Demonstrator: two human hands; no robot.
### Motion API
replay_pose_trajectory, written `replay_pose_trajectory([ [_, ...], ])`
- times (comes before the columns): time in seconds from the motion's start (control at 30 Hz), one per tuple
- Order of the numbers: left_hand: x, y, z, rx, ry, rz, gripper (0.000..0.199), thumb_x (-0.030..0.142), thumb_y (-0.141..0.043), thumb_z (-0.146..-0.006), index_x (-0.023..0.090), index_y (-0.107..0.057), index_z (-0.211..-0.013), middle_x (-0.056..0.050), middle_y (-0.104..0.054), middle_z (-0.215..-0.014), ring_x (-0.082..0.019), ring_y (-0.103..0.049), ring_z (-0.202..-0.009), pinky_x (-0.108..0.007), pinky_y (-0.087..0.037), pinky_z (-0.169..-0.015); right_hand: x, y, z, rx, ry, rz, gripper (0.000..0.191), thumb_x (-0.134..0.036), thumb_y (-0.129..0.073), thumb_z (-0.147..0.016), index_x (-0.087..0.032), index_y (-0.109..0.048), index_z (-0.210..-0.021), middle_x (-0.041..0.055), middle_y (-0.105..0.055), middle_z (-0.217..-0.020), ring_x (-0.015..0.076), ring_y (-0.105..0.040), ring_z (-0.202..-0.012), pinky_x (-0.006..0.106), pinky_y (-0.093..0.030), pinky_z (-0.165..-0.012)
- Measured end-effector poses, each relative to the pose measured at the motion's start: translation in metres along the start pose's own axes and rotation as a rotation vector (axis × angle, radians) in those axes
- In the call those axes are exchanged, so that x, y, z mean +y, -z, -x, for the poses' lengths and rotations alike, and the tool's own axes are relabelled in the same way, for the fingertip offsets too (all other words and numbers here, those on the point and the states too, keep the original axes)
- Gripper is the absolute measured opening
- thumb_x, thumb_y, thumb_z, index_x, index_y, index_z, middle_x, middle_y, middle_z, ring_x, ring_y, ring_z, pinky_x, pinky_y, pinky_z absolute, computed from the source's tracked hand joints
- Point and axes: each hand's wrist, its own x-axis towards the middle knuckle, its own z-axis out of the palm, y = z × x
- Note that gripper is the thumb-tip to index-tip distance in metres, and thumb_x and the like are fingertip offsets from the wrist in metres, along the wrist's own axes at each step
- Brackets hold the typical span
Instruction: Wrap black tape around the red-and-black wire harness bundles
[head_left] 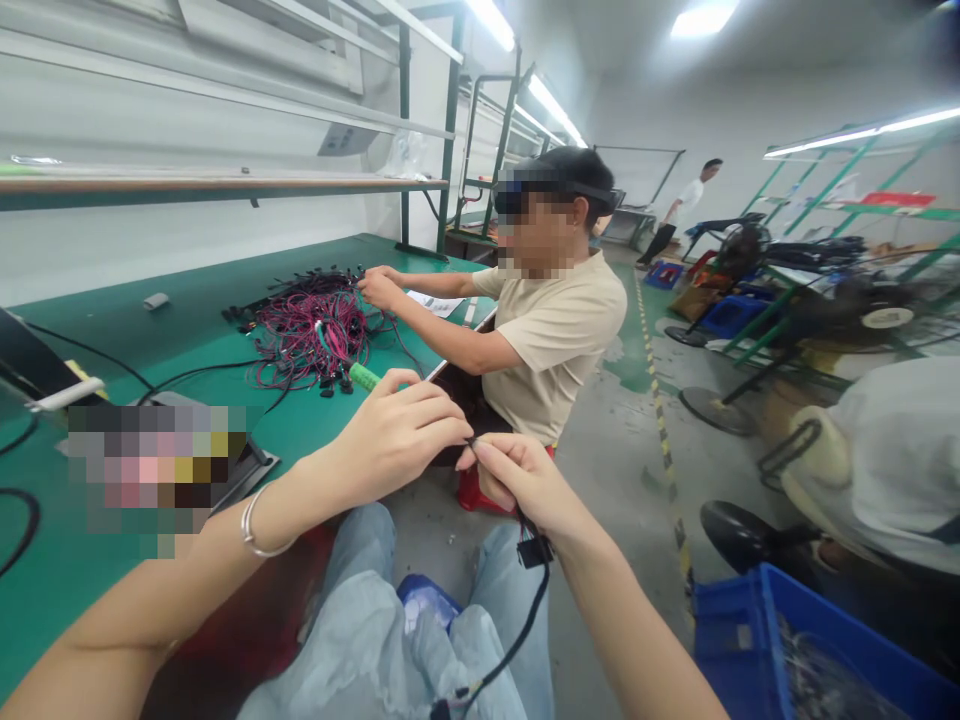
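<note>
My left hand (397, 437) and right hand (521, 482) meet over my lap, both closed in a tight pinch on a black wire (517, 640). The wire drops from the right hand's grip past a small black connector (534, 551) and runs down over my light-blue jeans (360, 620). A silver bangle (256, 523) circles my left wrist. The green bench (90, 590) lies just to my left, with a green cylindrical piece (365, 377) near my left hand. Farther along, a co-worker in a beige T-shirt (555, 340) has both hands (379, 288) on a heap of red and black wire harnesses (315, 330). A blue plastic crate (780, 640) sits on the floor at my right.
</note>
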Motion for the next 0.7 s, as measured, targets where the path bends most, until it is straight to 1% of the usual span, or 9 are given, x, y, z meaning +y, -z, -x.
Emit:
replay_pose_trajectory([
  [0.1,-0.006,-0.008,0.003,-0.092,0.060,0.125,0.022,0.026,-0.038,-0.085,0.023,-0.060,-0.090,-0.002,-0.067,-0.086,-0.011,-0.058,-0.076,-0.028,-0.034,-0.075,0.006,0.003,-0.008,-0.038,-0.044,-0.029,0.035,-0.042,-0.045,-0.080,-0.010,-0.059,-0.083,-0.0089,-0.035,-0.033,0.0022,-0.024,-0.031,0.019,-0.017,-0.038],
  [0.2,-0.009,-0.015,0.005,-0.155,0.144,0.176,0.023,0.027,-0.038,-0.084,0.021,-0.060,-0.086,-0.003,-0.066,-0.079,-0.011,-0.057,-0.069,-0.025,-0.036,-0.066,0.014,0.007,-0.019,-0.102,-0.092,-0.114,0.035,-0.042,-0.047,-0.078,-0.010,-0.060,-0.085,-0.0096,-0.033,-0.033,0.0032,-0.026,-0.031,0.019,-0.022,-0.039],
  [0.27,-0.011,-0.016,0.005,-0.196,0.213,0.211,0.022,0.027,-0.039,-0.083,0.021,-0.060,-0.083,-0.002,-0.064,-0.077,-0.011,-0.055,-0.066,-0.022,-0.036,-0.060,0.018,0.010,-0.026,-0.122,-0.095,-0.044,0.035,-0.042,-0.045,-0.078,-0.010,-0.059,-0.083,-0.0095,-0.033,-0.033,0.0036,-0.026,-0.031,0.019,-0.022,-0.040],
  [0.33,-0.017,-0.016,0.002,-0.261,0.283,0.330,0.021,0.029,-0.041,-0.080,0.020,-0.060,-0.078,-0.001,-0.062,-0.071,-0.010,-0.053,-0.061,-0.020,-0.035,-0.055,0.018,0.011,-0.030,-0.124,-0.056,0.168,0.034,-0.041,-0.041,-0.080,-0.012,-0.060,-0.079,-0.0086,-0.033,-0.035,0.0037,-0.025,-0.033,0.019,-0.021,-0.041],
  [0.37,-0.021,-0.017,-0.001,-0.318,0.325,0.430,0.020,0.030,-0.043,-0.079,0.019,-0.059,-0.075,-0.001,-0.061,-0.067,-0.010,-0.052,-0.058,-0.020,-0.035,-0.053,0.017,0.011,-0.031,-0.116,-0.006,0.315,0.034,-0.039,-0.039,-0.081,-0.013,-0.060,-0.077,-0.0073,-0.036,-0.037,0.0041,-0.027,-0.035,0.020,-0.021,-0.042],
  [0.5,-0.048,-0.024,-0.015,-0.624,0.552,0.900,0.019,0.034,-0.057,-0.066,0.016,-0.058,-0.068,0.002,-0.056,-0.054,-0.008,-0.048,-0.046,-0.018,-0.034,-0.043,0.007,0.009,-0.033,-0.014,0.318,1.066,0.034,-0.031,-0.035,-0.083,-0.014,-0.060,-0.069,0.0021,-0.054,-0.055,0.0079,-0.041,-0.048,0.024,-0.024,-0.051],
  [0.57,-0.060,-0.030,-0.021,-0.676,0.658,1.014,0.017,0.030,-0.063,-0.059,0.016,-0.056,-0.066,0.004,-0.053,-0.050,-0.008,-0.045,-0.042,-0.019,-0.033,-0.041,0.004,0.008,-0.036,0.000,0.411,1.371,0.033,-0.027,-0.033,-0.084,-0.013,-0.060,-0.071,0.0066,-0.058,-0.060,0.0111,-0.047,-0.053,0.026,-0.024,-0.054],
  [0.63,-0.065,-0.033,-0.027,-0.668,0.683,0.972,0.015,0.024,-0.065,-0.055,0.017,-0.055,-0.064,0.005,-0.051,-0.047,-0.008,-0.044,-0.041,-0.019,-0.033,-0.041,0.007,0.008,-0.040,-0.004,0.427,1.493,0.033,-0.025,-0.031,-0.084,-0.012,-0.061,-0.076,0.0094,-0.060,-0.063,0.0137,-0.051,-0.056,0.027,-0.025,-0.055],
  [0.7,-0.064,-0.033,-0.029,-0.598,0.585,0.787,0.011,0.022,-0.062,-0.058,0.017,-0.057,-0.066,0.003,-0.054,-0.051,-0.010,-0.047,-0.046,-0.021,-0.036,-0.045,0.016,0.010,-0.046,0.062,0.398,1.387,0.033,-0.027,-0.031,-0.085,-0.013,-0.062,-0.082,0.0097,-0.063,-0.068,0.0143,-0.053,-0.059,0.026,-0.028,-0.056],
])
